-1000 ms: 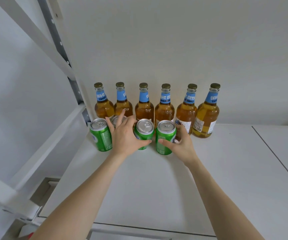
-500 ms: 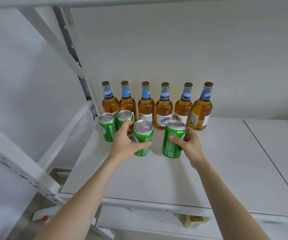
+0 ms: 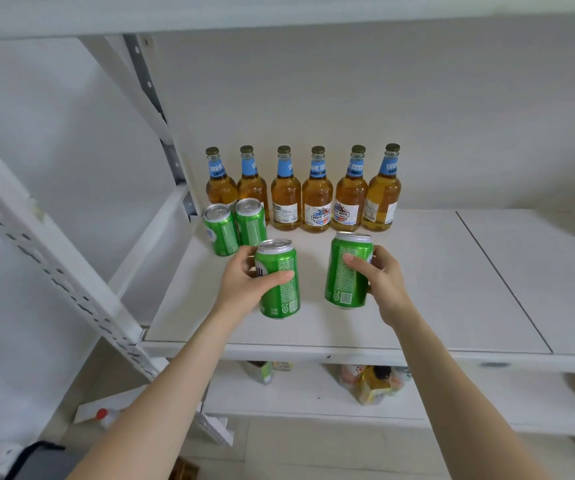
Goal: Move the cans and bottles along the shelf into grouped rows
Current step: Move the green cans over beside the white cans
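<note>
Several amber beer bottles (image 3: 317, 199) with blue neck labels stand in a row against the back wall of the white shelf (image 3: 435, 289). Two green cans (image 3: 234, 226) stand side by side at the shelf's left, in front of the bottles. My left hand (image 3: 244, 282) grips a third green can (image 3: 281, 289), held toward the shelf's front. My right hand (image 3: 379, 278) grips a fourth green can (image 3: 346, 271) a little to the right of it. Both held cans are upright, with a gap between them.
A grey perforated upright (image 3: 154, 109) and white frame bars (image 3: 47, 251) bound the shelf's left side. The shelf's right part, past a seam (image 3: 500, 278), holds nothing near. A lower shelf (image 3: 313, 400) carries colourful packets (image 3: 372, 382). Another shelf board runs overhead.
Both hands have pulled their cans away from the row toward the shelf's front, and the two cans have moved apart. The camera has drawn back, showing the lower shelf.
</note>
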The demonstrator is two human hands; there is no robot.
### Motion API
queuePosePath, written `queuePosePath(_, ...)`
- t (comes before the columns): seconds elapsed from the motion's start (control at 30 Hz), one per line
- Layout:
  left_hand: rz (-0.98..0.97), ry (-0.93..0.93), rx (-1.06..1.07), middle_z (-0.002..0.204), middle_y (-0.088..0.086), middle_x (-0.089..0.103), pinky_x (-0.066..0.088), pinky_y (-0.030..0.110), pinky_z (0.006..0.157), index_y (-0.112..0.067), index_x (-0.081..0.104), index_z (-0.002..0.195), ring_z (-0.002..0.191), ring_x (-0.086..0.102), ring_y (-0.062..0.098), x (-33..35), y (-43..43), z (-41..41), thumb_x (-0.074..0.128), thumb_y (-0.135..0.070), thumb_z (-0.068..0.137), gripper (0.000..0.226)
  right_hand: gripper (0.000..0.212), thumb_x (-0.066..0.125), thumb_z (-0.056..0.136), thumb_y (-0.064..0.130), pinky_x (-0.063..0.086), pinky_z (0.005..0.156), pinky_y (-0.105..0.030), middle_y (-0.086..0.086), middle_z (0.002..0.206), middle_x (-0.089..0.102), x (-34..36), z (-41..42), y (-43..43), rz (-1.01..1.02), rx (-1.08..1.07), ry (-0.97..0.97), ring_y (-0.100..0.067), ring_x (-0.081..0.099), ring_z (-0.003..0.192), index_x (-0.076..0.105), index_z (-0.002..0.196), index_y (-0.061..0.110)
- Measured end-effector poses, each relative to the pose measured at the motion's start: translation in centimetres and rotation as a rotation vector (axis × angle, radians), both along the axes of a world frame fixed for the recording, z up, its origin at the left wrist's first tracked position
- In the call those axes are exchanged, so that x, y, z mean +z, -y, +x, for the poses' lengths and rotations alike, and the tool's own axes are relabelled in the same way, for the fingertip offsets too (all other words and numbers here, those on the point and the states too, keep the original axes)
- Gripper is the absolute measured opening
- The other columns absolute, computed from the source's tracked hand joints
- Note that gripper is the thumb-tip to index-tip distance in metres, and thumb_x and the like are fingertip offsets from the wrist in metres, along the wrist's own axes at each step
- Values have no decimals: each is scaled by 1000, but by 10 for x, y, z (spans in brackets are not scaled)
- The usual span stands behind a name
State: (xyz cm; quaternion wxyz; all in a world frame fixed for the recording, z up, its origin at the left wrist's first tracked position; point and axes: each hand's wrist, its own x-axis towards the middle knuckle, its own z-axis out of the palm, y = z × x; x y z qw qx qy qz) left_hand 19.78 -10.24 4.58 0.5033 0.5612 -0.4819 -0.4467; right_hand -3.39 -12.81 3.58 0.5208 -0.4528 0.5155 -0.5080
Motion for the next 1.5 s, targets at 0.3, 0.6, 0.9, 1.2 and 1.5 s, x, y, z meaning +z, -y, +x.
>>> queuePosePath(0.3,46,-34,-39,104,0,73,53,24,74,-20,62,109,97,69,13,6,-26,-22,86,-12,71,45,25,72,87,20,54,70,-31,-9,98,67,10,-21,-35,-9,-21,1,-23,68,91,59,106,9)
queuePosePath(0.6,33,-1,-63,99,-4,74,54,26,74,-20,62,106,93,70,10,24,-30,-70,86,-17,71,43,29,72,86,20,54,69,-31,-12,100,68,22,-67,-43,-55,-29,-16,-25,69,92,59,108,7)
queuePosePath(0.9,20,-20,-69,102,-3,73,54,26,73,-21,62,107,95,69,12,37,-44,-167,87,-18,71,45,31,74,85,21,54,69,-29,-11,99,66,35,-161,-58,-82,2,-77,-25,68,92,58,108,6)
queuePosePath(1.2,-9,-11,-97,108,-2,73,57,33,84,-21,62,114,101,69,15,45,-56,-270,88,-21,69,52,28,75,85,18,52,68,-31,-10,95,66,47,-268,-74,-84,14,-97,-26,67,90,59,104,7)
queuePosePath(1.5,-12,38,-170,108,0,73,57,38,86,-24,62,110,101,68,17,44,-26,-356,89,-21,67,51,30,74,85,16,50,66,-27,-11,94,64,43,-354,-59,-78,-21,-105,-22,65,86,59,108,2)
